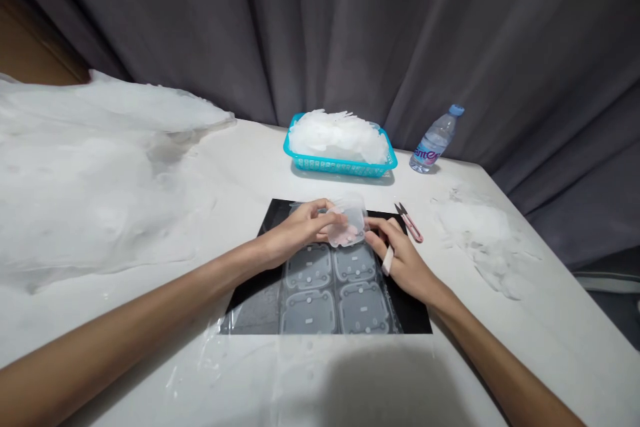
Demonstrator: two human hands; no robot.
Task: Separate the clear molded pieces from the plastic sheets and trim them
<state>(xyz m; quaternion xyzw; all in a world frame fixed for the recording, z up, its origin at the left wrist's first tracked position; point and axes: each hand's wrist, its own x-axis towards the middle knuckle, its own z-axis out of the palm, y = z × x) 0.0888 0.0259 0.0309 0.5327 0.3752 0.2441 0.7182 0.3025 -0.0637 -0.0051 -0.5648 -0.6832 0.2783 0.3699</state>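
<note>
Currently, a translucent rounded-square plastic piece (357,221) is pinched in the left hand (310,221), above a black rectangular mat (416,310). Its right edge is neared by the right hand (400,257), fingers slightly parted; grip there can't be told. Pink-handled metal snips (413,227) are placed just beside the mat.
</note>
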